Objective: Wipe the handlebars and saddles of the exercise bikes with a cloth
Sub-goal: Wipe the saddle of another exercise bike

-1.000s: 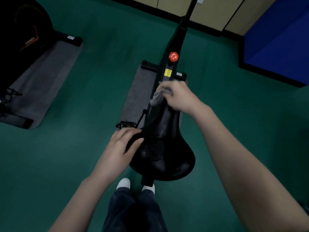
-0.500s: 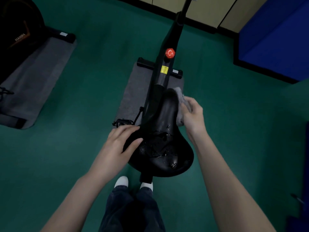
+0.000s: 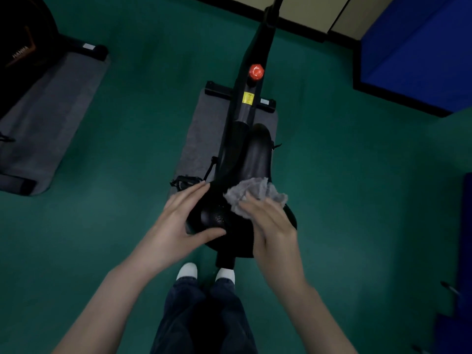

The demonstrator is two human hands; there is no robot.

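The left hand lies flat, steadying the saddle at its wide rear. Beside it, the right hand presses a limp cloth flat-fingered onto the middle. The saddle looks firm and slick; brace its edges.

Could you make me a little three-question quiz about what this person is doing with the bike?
1. True or false: the left hand holds the cloth.
2. The cloth lies on: A a handlebar; B the saddle; C a pedal.
3. Fill in: the knob beyond the saddle is ___.

Key
1. False: the right hand presses it down with flat fingers; the left hand rests on the saddle's side.
2. B
3. red
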